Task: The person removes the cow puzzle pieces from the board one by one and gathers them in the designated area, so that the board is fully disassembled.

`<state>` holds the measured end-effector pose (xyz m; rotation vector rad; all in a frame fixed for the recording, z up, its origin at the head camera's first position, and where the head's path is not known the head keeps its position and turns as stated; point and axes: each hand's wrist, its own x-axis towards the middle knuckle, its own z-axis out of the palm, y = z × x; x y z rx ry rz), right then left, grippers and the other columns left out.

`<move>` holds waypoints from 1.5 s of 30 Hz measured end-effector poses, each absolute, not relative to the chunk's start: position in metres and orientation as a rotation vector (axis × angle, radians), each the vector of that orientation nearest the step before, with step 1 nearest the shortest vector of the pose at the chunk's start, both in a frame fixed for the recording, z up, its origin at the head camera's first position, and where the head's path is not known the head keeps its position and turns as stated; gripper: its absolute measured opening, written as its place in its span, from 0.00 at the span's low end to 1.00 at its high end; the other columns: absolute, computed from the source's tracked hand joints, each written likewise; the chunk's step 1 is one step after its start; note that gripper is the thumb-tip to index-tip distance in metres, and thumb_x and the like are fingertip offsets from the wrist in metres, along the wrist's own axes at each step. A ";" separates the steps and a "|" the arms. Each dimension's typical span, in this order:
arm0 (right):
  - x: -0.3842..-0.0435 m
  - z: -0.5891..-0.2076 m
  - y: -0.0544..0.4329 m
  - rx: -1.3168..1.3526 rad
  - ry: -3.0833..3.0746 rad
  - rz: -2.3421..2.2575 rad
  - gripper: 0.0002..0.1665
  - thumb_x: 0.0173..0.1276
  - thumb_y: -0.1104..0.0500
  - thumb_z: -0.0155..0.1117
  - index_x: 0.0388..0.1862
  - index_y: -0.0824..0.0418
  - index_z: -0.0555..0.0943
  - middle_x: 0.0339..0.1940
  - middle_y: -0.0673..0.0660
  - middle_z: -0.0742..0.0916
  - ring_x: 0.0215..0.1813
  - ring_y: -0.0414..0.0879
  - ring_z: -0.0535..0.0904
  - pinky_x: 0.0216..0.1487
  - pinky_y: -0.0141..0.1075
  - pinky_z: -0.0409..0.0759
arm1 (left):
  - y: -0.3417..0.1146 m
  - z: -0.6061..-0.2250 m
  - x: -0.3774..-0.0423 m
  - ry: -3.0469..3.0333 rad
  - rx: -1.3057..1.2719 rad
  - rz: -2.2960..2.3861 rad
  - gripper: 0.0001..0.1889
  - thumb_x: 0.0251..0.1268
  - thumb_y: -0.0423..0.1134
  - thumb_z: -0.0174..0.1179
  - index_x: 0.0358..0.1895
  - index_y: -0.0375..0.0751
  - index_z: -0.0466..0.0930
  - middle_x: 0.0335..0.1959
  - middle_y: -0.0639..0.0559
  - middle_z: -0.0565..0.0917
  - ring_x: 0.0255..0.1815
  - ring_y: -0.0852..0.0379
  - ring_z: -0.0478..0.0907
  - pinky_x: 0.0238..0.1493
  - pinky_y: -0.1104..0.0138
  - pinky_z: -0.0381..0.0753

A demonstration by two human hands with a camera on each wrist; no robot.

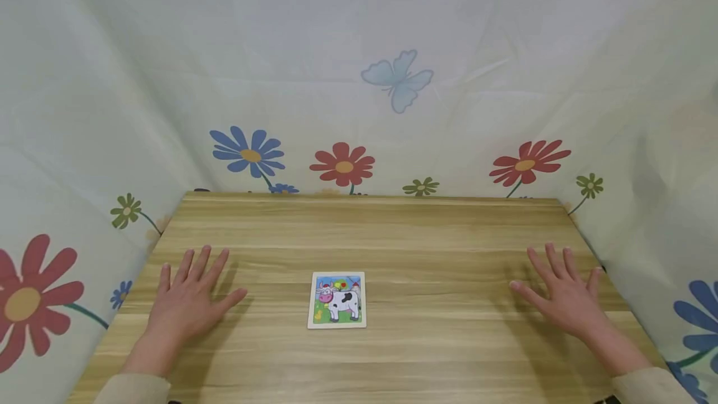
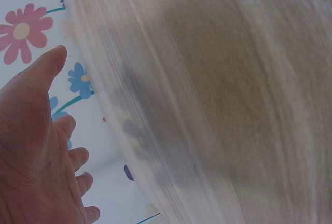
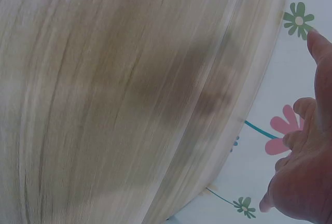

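Observation:
On the wooden table lies a small, nearly square cow picture puzzle (image 1: 337,300) with a white border, a little left of the middle. It shows a black-and-white cow on green grass. To its left my left hand (image 1: 193,298) is spread palm down over the table, holding nothing. Far to the right of the picture, my right hand (image 1: 566,298) is spread the same way, with nothing in it. Both wrist views show the palm side, the left hand (image 2: 36,146) and the right hand (image 3: 306,151) each with extended fingers and a shadow on the wood.
The wood-grain table (image 1: 426,242) ends at a straight back edge. White fabric (image 1: 303,36) printed with flowers and butterflies hangs behind it and along both sides, close to the table's edges.

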<state>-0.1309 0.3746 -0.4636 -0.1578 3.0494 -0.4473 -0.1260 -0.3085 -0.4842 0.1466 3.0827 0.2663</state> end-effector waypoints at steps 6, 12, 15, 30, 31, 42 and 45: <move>-0.129 -0.465 0.370 -0.168 3.059 -0.427 0.58 0.78 0.28 0.57 0.91 0.54 0.46 0.89 0.69 0.41 0.86 0.73 0.26 0.67 0.83 0.17 | -0.309 -0.484 -0.124 3.076 0.145 0.260 0.52 0.74 0.78 0.47 0.89 0.48 0.47 0.87 0.30 0.46 0.86 0.24 0.36 0.77 0.26 0.24; -0.129 -0.467 0.367 -0.186 3.059 -0.465 0.58 0.77 0.28 0.58 0.91 0.53 0.46 0.89 0.69 0.42 0.86 0.73 0.25 0.67 0.81 0.12 | -0.309 -0.482 -0.121 3.085 0.143 0.242 0.52 0.74 0.77 0.48 0.89 0.48 0.49 0.87 0.30 0.46 0.86 0.24 0.36 0.77 0.26 0.23; -0.130 -0.467 0.367 -0.187 3.055 -0.473 0.58 0.77 0.28 0.58 0.91 0.52 0.46 0.89 0.69 0.42 0.86 0.73 0.25 0.66 0.81 0.11 | -0.306 -0.480 -0.119 3.088 0.148 0.231 0.52 0.74 0.77 0.49 0.88 0.47 0.50 0.87 0.30 0.46 0.86 0.23 0.36 0.77 0.27 0.22; -0.136 -0.460 0.362 -0.244 3.076 -0.409 0.59 0.75 0.27 0.60 0.91 0.52 0.49 0.89 0.70 0.45 0.87 0.73 0.27 0.68 0.80 0.13 | -0.285 -0.464 -0.118 3.108 0.266 0.175 0.52 0.71 0.79 0.50 0.88 0.51 0.54 0.88 0.35 0.49 0.87 0.28 0.38 0.80 0.30 0.23; -0.138 -0.458 0.360 -0.258 3.075 -0.406 0.59 0.75 0.27 0.60 0.91 0.52 0.49 0.89 0.70 0.45 0.87 0.72 0.27 0.68 0.80 0.12 | -0.283 -0.462 -0.119 3.110 0.280 0.176 0.52 0.70 0.79 0.51 0.88 0.51 0.55 0.88 0.36 0.49 0.87 0.29 0.38 0.81 0.31 0.24; -0.159 -0.438 0.326 -0.402 3.041 -0.378 0.59 0.73 0.26 0.62 0.90 0.52 0.53 0.90 0.68 0.47 0.88 0.70 0.30 0.71 0.81 0.17 | -0.243 -0.450 -0.116 3.069 0.510 0.170 0.51 0.67 0.80 0.54 0.86 0.54 0.61 0.88 0.42 0.56 0.88 0.33 0.46 0.83 0.32 0.35; -0.163 -0.433 0.313 -0.447 3.025 -0.372 0.59 0.72 0.26 0.63 0.90 0.51 0.54 0.90 0.67 0.48 0.88 0.70 0.31 0.72 0.80 0.19 | -0.231 -0.453 -0.112 3.060 0.602 0.139 0.50 0.67 0.78 0.56 0.86 0.54 0.62 0.87 0.44 0.58 0.88 0.34 0.48 0.83 0.32 0.39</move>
